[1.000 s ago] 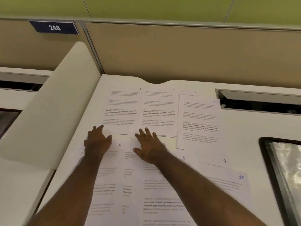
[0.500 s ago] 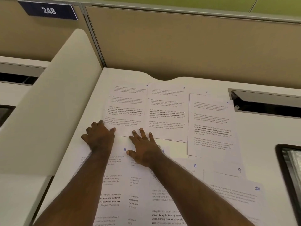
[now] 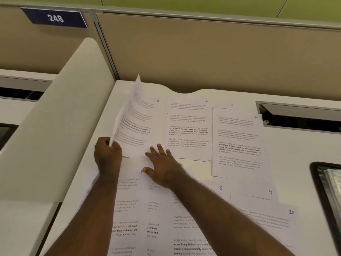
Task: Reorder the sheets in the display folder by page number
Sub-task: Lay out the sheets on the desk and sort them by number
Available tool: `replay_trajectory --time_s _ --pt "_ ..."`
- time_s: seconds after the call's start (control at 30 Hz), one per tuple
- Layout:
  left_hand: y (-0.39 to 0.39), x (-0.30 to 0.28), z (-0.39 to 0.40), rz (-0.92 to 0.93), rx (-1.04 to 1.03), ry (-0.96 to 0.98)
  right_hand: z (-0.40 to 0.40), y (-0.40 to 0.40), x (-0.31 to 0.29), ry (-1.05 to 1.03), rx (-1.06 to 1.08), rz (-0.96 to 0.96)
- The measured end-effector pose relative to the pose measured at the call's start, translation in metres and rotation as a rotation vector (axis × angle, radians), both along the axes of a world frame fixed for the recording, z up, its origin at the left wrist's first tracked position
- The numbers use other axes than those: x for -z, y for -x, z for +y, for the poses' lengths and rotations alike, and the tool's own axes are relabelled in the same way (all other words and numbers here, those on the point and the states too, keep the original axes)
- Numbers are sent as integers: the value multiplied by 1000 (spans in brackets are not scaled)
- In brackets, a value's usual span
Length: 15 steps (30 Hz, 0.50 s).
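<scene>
Printed sheets with handwritten blue page numbers lie spread over the white desk [image 3: 184, 89]. My left hand [image 3: 107, 154] pinches the lower left corner of the far-left sheet [image 3: 136, 122] and has curled its left edge up off the desk. My right hand [image 3: 162, 167] lies flat with spread fingers on that sheet's bottom edge. To the right lie sheet 2 [image 3: 188, 126], the top strip of sheet 3 [image 3: 231, 105] and sheet 4 [image 3: 238, 143]. In the near row, sheets 8 [image 3: 220, 187], 9 [image 3: 270, 191] and 10 [image 3: 291, 211] overlap, with more sheets under my arms.
A rounded white side panel [image 3: 55, 135] stands along the desk's left edge, and a beige partition [image 3: 203, 52] closes the back. A cable slot [image 3: 299, 117] opens at the right rear. A dark-edged glossy object [image 3: 328, 196] lies at the right edge.
My left hand has taken hold of the far-left sheet's corner and lifted its left side up. My right hand stayed near the sheet's bottom edge.
</scene>
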<state>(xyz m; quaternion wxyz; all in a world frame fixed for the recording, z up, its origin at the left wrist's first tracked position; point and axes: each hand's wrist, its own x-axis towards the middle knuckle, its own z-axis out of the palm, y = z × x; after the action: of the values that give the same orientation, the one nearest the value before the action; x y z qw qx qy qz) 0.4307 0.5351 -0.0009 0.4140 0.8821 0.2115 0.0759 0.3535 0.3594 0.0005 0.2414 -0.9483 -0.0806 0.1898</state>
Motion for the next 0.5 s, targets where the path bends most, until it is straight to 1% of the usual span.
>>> replay_trajectory --time_s 0.13,0.27,0.4,0.43,0.5 --pt "8 -16 7 -31 -48 149 -5 16 -17 -139 83 -29" --pt "32 -42 -4 -80 -11 331 -20 32 -30 -340 258 4" --pt "79 -71 -21 -69 -2 560 -39 45 -46 -628 524 11" --pt "94 -78 -28 -63 16 609 -47 49 -51 -723 604 62" --pt "124 -90 -44 -43 54 699 -65 63 -63 -981 751 210"
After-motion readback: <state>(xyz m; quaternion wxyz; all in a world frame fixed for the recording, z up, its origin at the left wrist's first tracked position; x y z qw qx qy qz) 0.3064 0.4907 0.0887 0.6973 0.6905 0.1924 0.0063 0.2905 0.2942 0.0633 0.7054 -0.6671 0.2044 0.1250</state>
